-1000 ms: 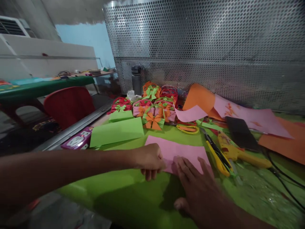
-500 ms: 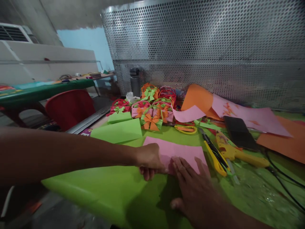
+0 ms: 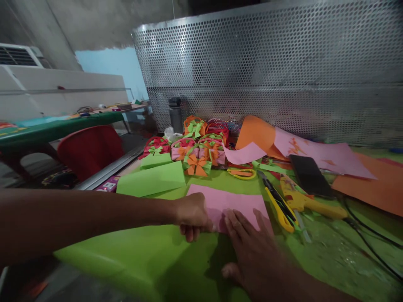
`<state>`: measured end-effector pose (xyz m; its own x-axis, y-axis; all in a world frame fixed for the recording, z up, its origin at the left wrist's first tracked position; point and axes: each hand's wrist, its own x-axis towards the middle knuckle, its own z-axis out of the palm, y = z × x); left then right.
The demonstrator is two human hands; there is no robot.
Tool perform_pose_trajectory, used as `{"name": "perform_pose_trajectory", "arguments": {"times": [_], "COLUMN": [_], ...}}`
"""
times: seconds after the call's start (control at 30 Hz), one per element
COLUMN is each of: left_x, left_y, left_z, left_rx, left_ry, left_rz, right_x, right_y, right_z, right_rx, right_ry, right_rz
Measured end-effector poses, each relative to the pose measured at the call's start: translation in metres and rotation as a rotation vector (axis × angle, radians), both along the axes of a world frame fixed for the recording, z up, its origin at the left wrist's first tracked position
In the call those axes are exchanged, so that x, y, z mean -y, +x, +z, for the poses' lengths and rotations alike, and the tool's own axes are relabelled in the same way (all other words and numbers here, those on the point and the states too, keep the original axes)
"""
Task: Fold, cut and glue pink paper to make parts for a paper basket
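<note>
A sheet of pink paper point(image 3: 233, 199) lies on the green table cover in front of me. My left hand point(image 3: 192, 214) is at its left part, fingers curled and thumb pressed on the paper's near edge. The paper's near left corner is hidden behind this hand. My right hand point(image 3: 252, 243) rests flat on the paper's near right part, fingers stretched out and thumb apart on the cover. Right of the paper lie yellow-handled scissors point(image 3: 281, 212), a black utility knife point(image 3: 278, 195) and a yellow glue gun point(image 3: 310, 203).
Small paper baskets with bows point(image 3: 197, 161) stand behind, near a grey bottle point(image 3: 175, 115). Folded green paper point(image 3: 153, 180) lies left. Orange paper point(image 3: 256, 134), a phone point(image 3: 310, 176) and black cables point(image 3: 368, 235) are rightward. A perforated metal panel point(image 3: 267, 63) rises behind; a red chair point(image 3: 91, 151) stands left.
The view has tilted slightly upward, so the background sits lower. My left hand stays at the paper's near edge and my right hand still lies flat; neither has clearly moved on the paper.
</note>
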<state>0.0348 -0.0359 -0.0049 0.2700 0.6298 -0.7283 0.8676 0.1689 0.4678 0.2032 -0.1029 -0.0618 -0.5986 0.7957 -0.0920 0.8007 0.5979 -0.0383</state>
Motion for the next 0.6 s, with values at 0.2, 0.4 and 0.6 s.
{"name": "perform_pose_trajectory", "arguments": {"times": [0.2,0.4,0.6], "left_x": [-0.001,-0.003,-0.008], "left_y": [0.000,-0.002,-0.014], "left_z": [0.001,-0.005,-0.013], "left_rx": [0.009,0.020,0.061], "left_ry": [-0.009,-0.007,-0.030], "left_rz": [-0.001,0.005,-0.005], "right_x": [-0.001,-0.002,-0.002], "right_y": [-0.002,-0.003,0.000], "right_z": [0.006,0.009,-0.002], "right_rx": [-0.002,-0.005,-0.055], "right_ry": [-0.101,-0.112,-0.022], "right_rz": [-0.040,-0.037,0.020]}}
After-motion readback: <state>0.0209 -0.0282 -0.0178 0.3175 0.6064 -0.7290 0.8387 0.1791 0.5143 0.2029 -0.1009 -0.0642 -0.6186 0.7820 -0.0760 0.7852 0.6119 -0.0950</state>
